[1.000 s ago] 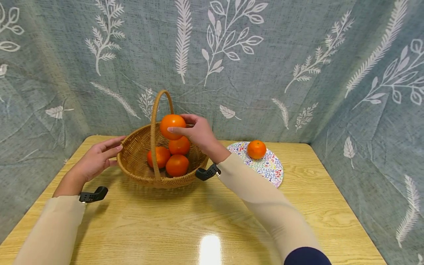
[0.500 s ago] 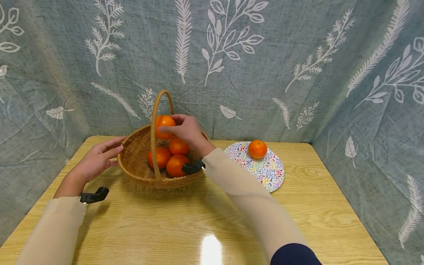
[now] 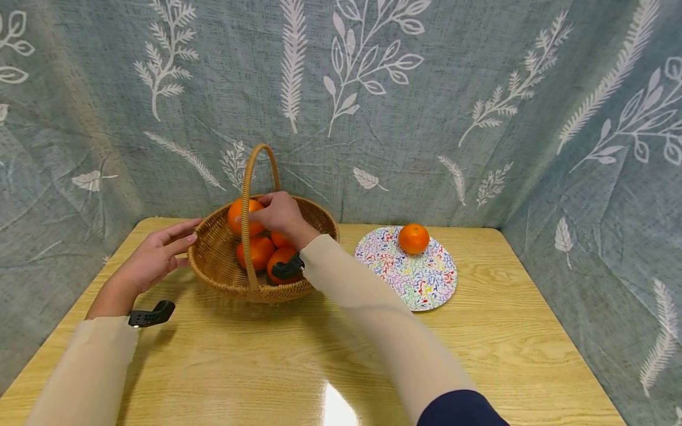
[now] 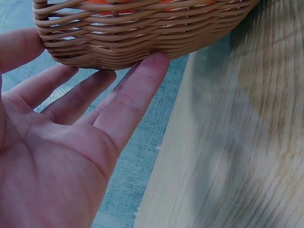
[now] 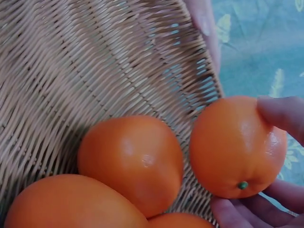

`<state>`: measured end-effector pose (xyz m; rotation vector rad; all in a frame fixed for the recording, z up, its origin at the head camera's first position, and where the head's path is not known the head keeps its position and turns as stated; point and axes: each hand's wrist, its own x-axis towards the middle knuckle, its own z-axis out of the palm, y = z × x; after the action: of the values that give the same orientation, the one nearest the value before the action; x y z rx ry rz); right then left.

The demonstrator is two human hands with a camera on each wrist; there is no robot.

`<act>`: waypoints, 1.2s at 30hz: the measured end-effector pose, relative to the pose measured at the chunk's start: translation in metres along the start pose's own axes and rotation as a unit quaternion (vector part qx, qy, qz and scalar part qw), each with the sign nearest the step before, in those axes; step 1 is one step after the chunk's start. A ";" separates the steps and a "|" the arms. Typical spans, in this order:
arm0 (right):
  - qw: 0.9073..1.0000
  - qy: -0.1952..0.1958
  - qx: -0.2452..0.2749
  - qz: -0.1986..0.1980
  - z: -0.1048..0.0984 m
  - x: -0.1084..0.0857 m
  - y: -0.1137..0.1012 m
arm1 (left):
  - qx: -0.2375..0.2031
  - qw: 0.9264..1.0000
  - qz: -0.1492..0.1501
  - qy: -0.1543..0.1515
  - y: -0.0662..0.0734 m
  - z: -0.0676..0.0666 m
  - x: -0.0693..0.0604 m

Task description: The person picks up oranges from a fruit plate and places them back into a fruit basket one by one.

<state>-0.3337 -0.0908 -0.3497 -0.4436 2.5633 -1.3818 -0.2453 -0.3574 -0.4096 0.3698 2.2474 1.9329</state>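
Observation:
In the head view my right hand [image 3: 281, 212] pinches an orange [image 3: 238, 216] between thumb and fingers, inside the wicker basket [image 3: 213, 267] and behind its arched handle. The right wrist view shows this orange [image 5: 235, 147], with a small green stem end, close to the basket wall. Beside it lie several more oranges [image 5: 130, 164], partly hidden in the head view by my right hand and wrist. At the left rim my left hand [image 3: 154, 257] touches the basket. In the left wrist view its fairly straight fingers [image 4: 126, 102] rest against the woven outside [image 4: 118, 52].
To the right of the basket, a round plate with a colourful pattern [image 3: 412, 287] bears a single orange [image 3: 414, 239]. The wooden table [image 3: 256, 361] ends at a grey-blue leaf-patterned curtain [image 3: 399, 165], which hangs behind and at both sides.
My right hand has carried the held orange left and down into the basket, from above its right half to behind the handle. My left hand stays at the rim.

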 end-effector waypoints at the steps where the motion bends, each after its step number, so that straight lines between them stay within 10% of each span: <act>1: 1.000 0.000 -0.010 0.004 0.001 0.000 -0.001 | 0.000 1.000 0.001 -0.001 0.000 0.000 0.000; 16: 0.992 0.003 -0.125 0.034 0.018 0.015 -0.011 | -0.004 1.000 0.007 -0.005 -0.001 0.000 0.001; 28: 0.959 -0.044 -0.280 0.023 0.015 0.016 -0.017 | 0.011 1.000 0.002 -0.002 0.003 -0.001 0.000; 36: 0.972 -0.067 -0.225 -0.015 -0.001 0.015 -0.006 | 0.010 1.000 0.002 -0.001 0.001 0.000 -0.001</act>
<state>-0.3471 -0.0987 -0.3450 -0.6214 2.7527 -0.7360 -0.2446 -0.3577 -0.4084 0.3790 2.2672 1.9128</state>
